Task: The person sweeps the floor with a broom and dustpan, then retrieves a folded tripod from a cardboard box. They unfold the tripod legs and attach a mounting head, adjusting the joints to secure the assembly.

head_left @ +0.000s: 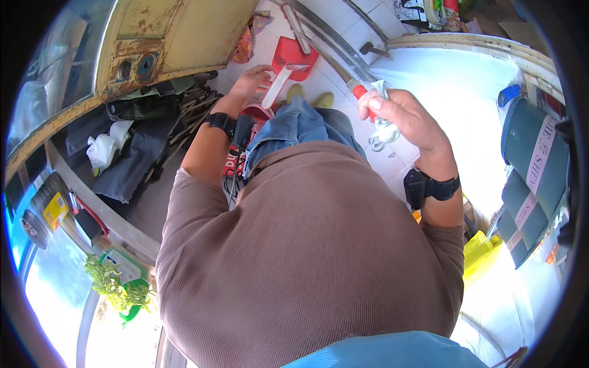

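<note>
**Right hand (402,115) closed on red grip (360,93); left hand (253,81) by white handle (277,88)**

Left fingers loosely curled; whether the handle is gripped cannot be told. Pale bundle (384,133) bunched at the right hand. Red dustpan (284,50) seen low, just beyond the shoes (324,100). Judged risk: the pan could be tipped by an uneven lift, or the dangling bundle snagged.

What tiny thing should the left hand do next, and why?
Maybe the left hand should close around the white handle of the red dustpan: it looks open beside that handle, while the right hand grips a red piece.
</note>
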Demonstrator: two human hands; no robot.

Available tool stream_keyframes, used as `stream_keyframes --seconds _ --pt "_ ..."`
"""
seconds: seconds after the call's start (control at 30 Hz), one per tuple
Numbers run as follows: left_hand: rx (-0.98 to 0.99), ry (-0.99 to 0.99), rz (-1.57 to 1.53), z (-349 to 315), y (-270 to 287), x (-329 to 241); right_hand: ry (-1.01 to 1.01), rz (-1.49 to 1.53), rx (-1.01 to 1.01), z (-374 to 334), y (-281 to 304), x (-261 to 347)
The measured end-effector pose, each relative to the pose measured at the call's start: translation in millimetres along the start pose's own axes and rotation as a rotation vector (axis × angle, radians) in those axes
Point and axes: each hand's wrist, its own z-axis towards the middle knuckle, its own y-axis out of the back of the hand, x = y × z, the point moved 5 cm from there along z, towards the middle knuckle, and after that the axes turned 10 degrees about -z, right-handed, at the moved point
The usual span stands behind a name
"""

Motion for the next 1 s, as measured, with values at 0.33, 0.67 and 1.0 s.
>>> stream_keyframes --seconds 0.33,0.67,1.0 --pt "0.165 -0.849 0.908 31 -46 -10 0.118 -0.151 0.292 39 5 80" --pt "0.246 -0.832 0.614 47 -68 19 -0.009 -0.091 0.244 62 -1 97" --pt "0.253 -0.76 0.47 48 -77 15 0.236 0.165 -0.071 87 16 48"
